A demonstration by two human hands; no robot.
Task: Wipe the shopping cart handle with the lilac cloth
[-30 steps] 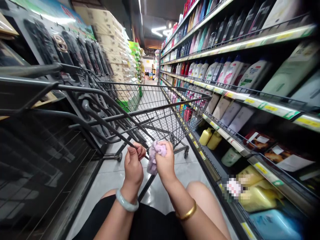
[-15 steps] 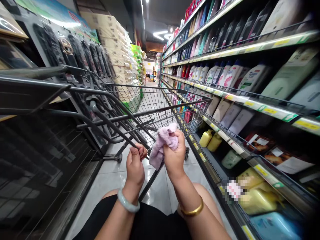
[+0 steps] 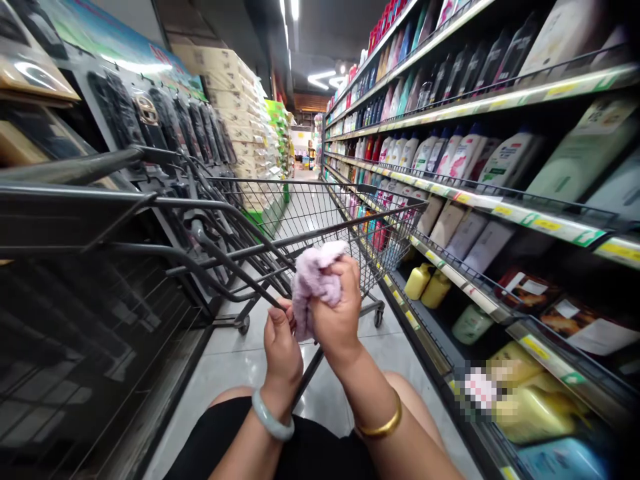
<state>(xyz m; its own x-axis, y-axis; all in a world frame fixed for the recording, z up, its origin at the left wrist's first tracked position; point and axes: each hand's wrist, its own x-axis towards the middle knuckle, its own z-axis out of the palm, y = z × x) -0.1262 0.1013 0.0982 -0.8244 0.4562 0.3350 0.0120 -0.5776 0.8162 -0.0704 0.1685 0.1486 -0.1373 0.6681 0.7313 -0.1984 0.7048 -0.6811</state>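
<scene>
A crumpled pale purple cloth (image 3: 313,277) is bunched in my right hand (image 3: 343,313), whose fingers are closed around it. The cloth lies against the lower frame of a dark grey shopping cart (image 3: 325,230). My left hand (image 3: 283,340) is closed on the cart's frame bar (image 3: 255,283), just left of the cloth and close to my right hand. A pale green bangle (image 3: 270,413) circles my left wrist and a gold bangle (image 3: 383,417) my right. Part of the bar is hidden behind the cloth and fingers.
Shelves of shampoo bottles (image 3: 465,153) run along the right side, with yellow pump bottles (image 3: 435,290) low down. Packaged belts (image 3: 165,113) hang at left, before stacked cartons (image 3: 225,93). The cart's wheel (image 3: 379,313) stands on the tiled floor (image 3: 230,367).
My right hand and the cloth have moved left, towards my left hand. My left hand appears slightly lower and further right, still on the bar. The view has shifted a little.
</scene>
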